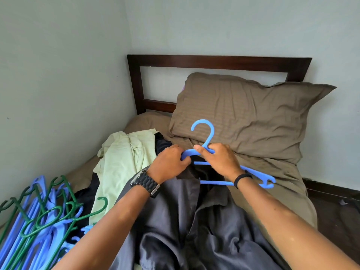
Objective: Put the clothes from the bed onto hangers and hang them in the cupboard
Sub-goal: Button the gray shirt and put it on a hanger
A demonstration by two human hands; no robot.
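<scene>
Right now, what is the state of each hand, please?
Left hand: fingers curled round the left shoulder of the blue plastic hanger.
Right hand: gripping the same hanger just below its hook.

One blue hanger is held up, and a tangled pile of blue and green hangers lies too jumbled to count. One pillow, one grey shirt, one pale green garment.
</scene>
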